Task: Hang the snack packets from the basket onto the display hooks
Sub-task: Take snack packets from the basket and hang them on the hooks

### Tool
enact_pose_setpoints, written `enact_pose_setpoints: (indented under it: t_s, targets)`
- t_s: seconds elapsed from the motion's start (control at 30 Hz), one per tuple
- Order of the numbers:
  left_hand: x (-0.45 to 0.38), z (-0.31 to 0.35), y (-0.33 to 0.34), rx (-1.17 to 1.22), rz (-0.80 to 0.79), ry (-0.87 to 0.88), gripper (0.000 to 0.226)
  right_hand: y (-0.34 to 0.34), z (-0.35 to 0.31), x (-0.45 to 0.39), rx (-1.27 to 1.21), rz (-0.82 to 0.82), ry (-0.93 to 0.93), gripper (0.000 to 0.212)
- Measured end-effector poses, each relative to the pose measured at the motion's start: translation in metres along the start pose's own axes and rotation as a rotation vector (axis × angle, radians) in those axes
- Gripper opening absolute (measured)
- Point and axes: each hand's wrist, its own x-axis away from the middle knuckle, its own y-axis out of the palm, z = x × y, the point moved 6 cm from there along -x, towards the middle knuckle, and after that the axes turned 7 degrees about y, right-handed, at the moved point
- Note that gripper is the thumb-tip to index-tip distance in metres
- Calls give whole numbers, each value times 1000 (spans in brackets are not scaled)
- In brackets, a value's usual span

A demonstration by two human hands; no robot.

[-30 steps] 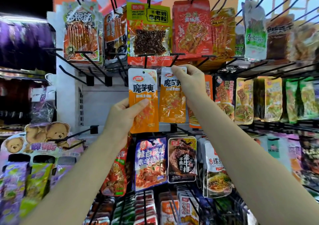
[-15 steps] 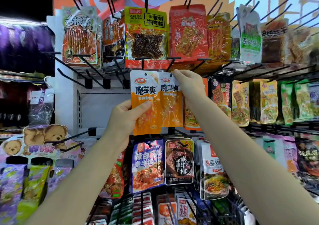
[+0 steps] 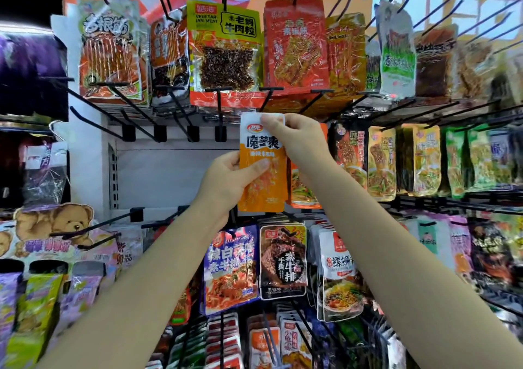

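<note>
Both hands hold one orange snack packet [image 3: 263, 167] up in front of the display rack, in the middle of the view. The left hand [image 3: 226, 179] grips the packet's left edge about halfway down, thumb across the front and fingers curled behind it. The right hand [image 3: 297, 139] pinches the packet's white top strip, thumb and fingertips closed on the upper right corner. Both grips are narrow and closed on the packet. The packet hangs upright, its top just below a row of black hooks [image 3: 218, 113] that jut out from the rack; whether a hook passes through its hole cannot be told, since the fingers cover that spot. Just behind it on the right, another orange packet [image 3: 304, 190] shows at its edge. Above hangs a yellow and orange packet of dark shreds [image 3: 226, 54], with a red packet [image 3: 295, 45] beside it. Below hang a blue packet [image 3: 230, 269] and a black packet [image 3: 283, 261]. To the left, several hooks stand bare against a white back panel [image 3: 161, 176].
</note>
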Motion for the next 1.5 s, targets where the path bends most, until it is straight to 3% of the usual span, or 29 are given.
enact_pose_setpoints:
  t_s: [0.23,0.5,0.8,1.3,1.4,1.5]
  targets:
    - [-9,-5,-3,-115,15,-9,15,-4,3,-19,-73,5,25,14]
    - [-14,-12,-6,-135,71,-9,17,-4,10,-23,-202,-7,88,21]
    - [-14,-17,-6,-153,86,-1,17,-1,6,-28,-129,51,94,22]
    - [-14,-12,-8,-293,101,-34,21,-7,-12,-25,173,219,-171,21]
    - [-12,-13,-13,-426,129,-13,35,-14,-16,-9,302,302,-343,9]
    - [-10,-10,-17,-545,159,73,38,-24,-4,11,570,414,-564,19]
